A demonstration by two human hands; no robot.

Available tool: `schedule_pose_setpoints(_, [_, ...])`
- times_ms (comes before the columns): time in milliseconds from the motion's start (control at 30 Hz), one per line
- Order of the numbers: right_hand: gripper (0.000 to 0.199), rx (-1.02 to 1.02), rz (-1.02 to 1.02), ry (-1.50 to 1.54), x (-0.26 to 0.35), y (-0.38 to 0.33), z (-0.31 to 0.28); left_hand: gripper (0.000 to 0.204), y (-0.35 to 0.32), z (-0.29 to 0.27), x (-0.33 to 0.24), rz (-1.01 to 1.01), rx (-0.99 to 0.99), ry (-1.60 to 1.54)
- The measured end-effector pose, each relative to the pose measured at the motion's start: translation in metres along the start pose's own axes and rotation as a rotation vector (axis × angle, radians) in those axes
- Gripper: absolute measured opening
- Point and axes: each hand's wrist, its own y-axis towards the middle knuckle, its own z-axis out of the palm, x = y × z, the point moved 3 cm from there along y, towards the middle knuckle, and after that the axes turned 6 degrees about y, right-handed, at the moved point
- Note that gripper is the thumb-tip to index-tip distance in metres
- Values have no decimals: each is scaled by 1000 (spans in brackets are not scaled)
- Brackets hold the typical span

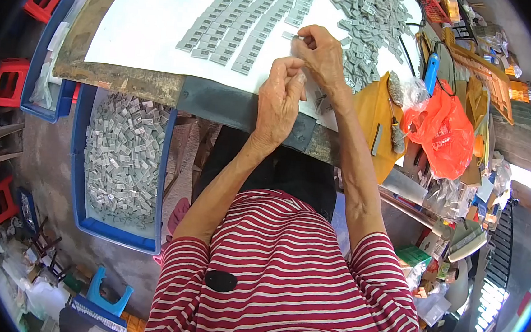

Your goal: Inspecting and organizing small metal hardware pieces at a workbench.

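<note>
A: State the grip.

B: The left hand (278, 101) and right hand (321, 55) meet over the white sheet (145, 25). Their fingertips are pinched narrow on a small grey piece (296, 38), held above the sheet between the laid-out rows (246, 21) and the loose pile (364, 24).

A: Likely faults?

B: A slack pinch could drop the piece onto the rows and knock them askew. A wrist resting near the table edge (245, 111) could drag the sheet. A piece slipping left could fall unsorted into the blue tray (81, 151).
</note>
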Motion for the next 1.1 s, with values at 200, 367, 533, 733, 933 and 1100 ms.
schedule_pose_setpoints(200, [20,-32,-50,-14,-2,4,5,21,1,0,2,20,-1,11])
schedule_pose_setpoints(367, [20,-69,-58,-21,-3,7,7,19,1,2,1,10,-6,47])
schedule_pose_setpoints(533, [18,-82,-47,-60,-1,9,10,18,0,2,2,18,-6,60])
schedule_pose_setpoints(733, [18,-99,-19,-34,-3,10,11,17,1,3,2,19,2,73])
schedule_pose_setpoints(933, [19,-98,-8,-37,-1,12,12,17,1,2,2,17,6,75])
schedule_pose_setpoints(1100, [18,-94,-26,-64,1,11,13,17,0,2,0,26,17,88])
